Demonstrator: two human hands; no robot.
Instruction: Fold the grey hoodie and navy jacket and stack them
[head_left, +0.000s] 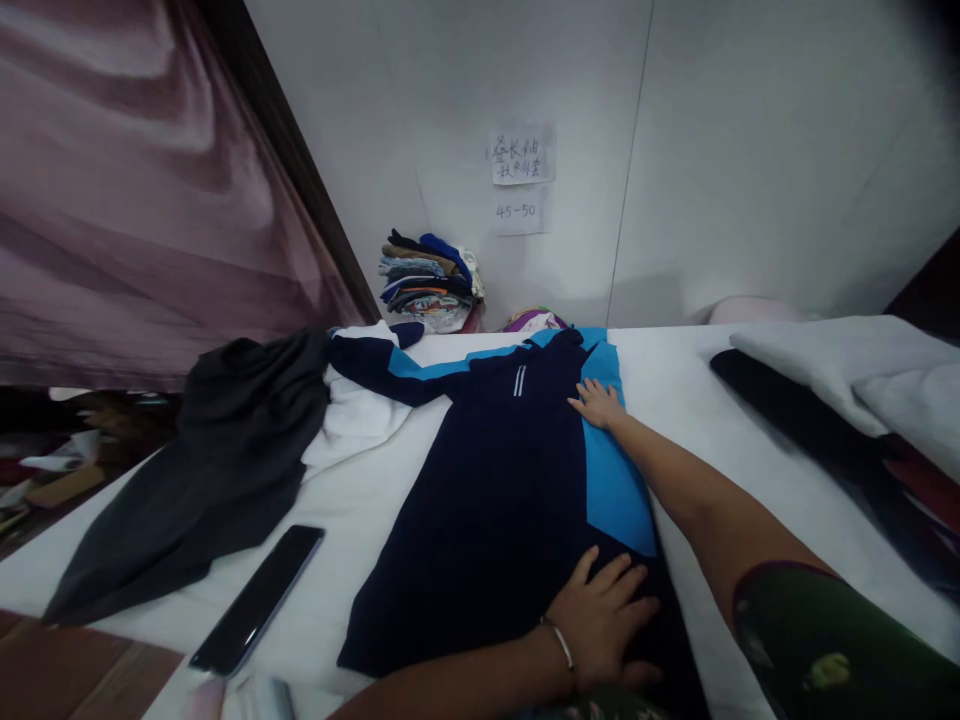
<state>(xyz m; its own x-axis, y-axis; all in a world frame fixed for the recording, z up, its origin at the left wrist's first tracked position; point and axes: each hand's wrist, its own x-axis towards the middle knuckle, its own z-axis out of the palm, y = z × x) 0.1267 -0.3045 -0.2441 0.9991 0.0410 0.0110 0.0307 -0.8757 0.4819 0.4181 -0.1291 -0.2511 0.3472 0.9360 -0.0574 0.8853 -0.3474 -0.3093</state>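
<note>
A navy long-sleeved jacket [495, 480] with bright blue panels lies spread on the white-covered table. Its left-side sleeve [427, 372] stretches out toward the left, and two short white stripes mark the chest. Along the right side, a blue part [615, 490] lies over the navy body. My right hand [600, 404] rests on that upper right side, fingers spread. Lower down, my left hand [604, 610], with a bracelet at the wrist, lies flat on the jacket near its bottom right, fingers apart. Neither hand grips the cloth.
Dark grey clothing [232, 450] lies at the left beside a white garment [360, 420]. In front is a black phone [259, 600]. A stack of folded clothes [431, 280] stands by the wall. More dark clothing [817, 430] and white cloth [847, 360] lie at the right.
</note>
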